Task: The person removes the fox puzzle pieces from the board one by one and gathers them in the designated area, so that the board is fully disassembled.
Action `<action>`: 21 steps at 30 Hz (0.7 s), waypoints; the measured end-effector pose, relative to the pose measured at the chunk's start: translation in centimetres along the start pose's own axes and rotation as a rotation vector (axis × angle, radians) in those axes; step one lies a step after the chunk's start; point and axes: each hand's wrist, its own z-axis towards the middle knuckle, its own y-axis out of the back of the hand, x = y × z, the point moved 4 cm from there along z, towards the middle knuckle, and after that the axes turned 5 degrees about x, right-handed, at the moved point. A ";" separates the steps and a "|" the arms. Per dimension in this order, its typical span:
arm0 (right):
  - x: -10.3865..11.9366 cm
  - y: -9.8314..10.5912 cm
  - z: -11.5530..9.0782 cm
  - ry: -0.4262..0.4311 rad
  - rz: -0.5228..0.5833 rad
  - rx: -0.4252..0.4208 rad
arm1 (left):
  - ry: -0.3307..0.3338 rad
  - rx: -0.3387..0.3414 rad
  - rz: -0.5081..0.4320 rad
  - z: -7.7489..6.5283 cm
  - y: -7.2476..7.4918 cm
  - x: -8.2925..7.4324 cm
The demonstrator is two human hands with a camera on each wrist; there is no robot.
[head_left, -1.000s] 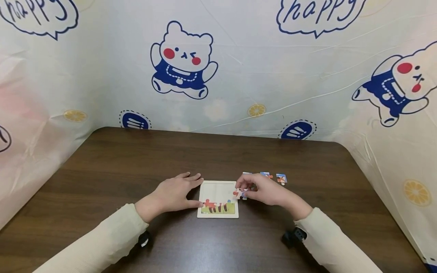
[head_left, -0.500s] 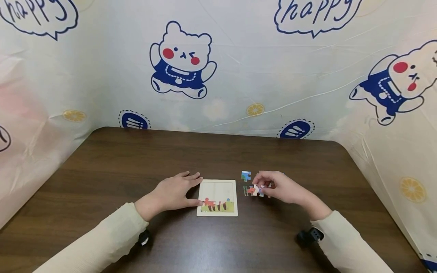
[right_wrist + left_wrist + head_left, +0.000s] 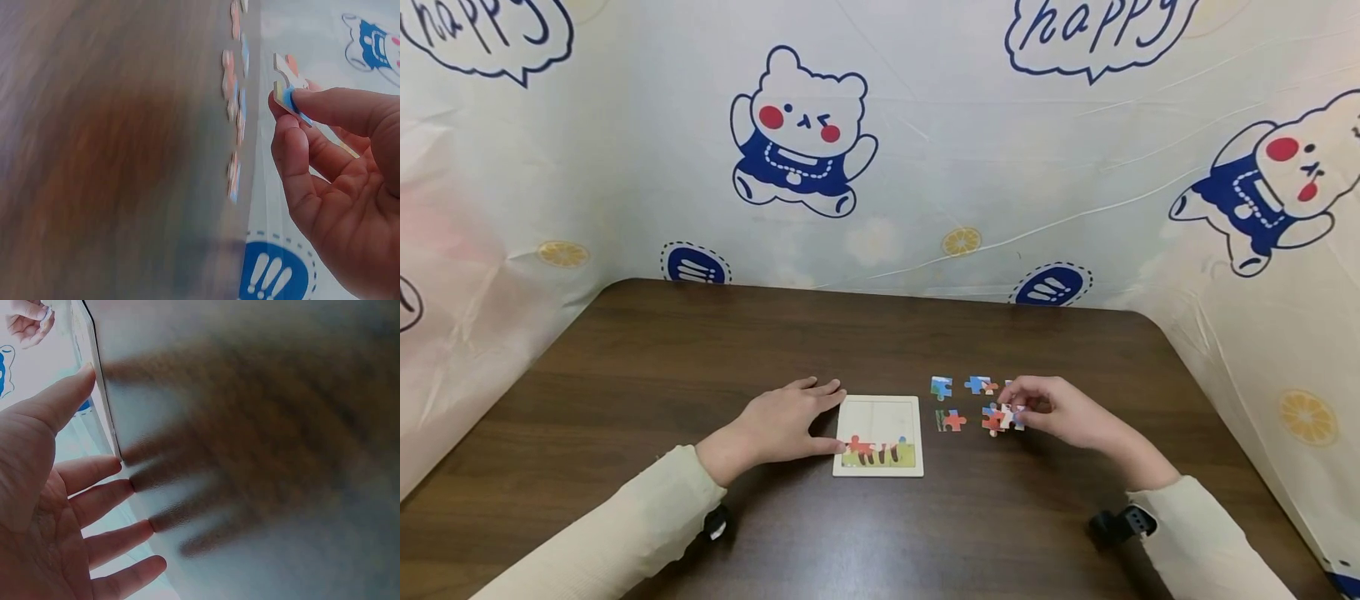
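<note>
A square puzzle tray (image 3: 880,417) lies on the table, pale and bare in its upper part. Fitted along its bottom are puzzle pieces (image 3: 891,456) in green, red and brown. My left hand (image 3: 775,427) is spread beside it, thumb and fingertips at the tray's left edge. My right hand (image 3: 1060,412) pinches a white, red and blue puzzle piece (image 3: 289,97) between thumb and fingers, raised above the tabletop. From the head view, that piece overlaps a loose red and blue piece (image 3: 991,419). A red piece (image 3: 954,421) lies between the tray and the right hand.
Behind these lie more loose pieces, one blue and green (image 3: 941,387) and one blue and orange (image 3: 979,384). Another is mostly hidden by my right hand. A printed cloth (image 3: 917,167) hangs along the back and sides of the brown table (image 3: 760,333).
My right hand has moved right, away from the tray and over the loose pieces, carrying the pinched puzzle piece. Pieces it covered now show. My left hand has stayed at the tray.
</note>
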 end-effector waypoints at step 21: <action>-2.8 0.9 -1.0 -0.073 -0.064 0.038 | -0.015 -0.011 -0.003 -0.2 0.1 -0.1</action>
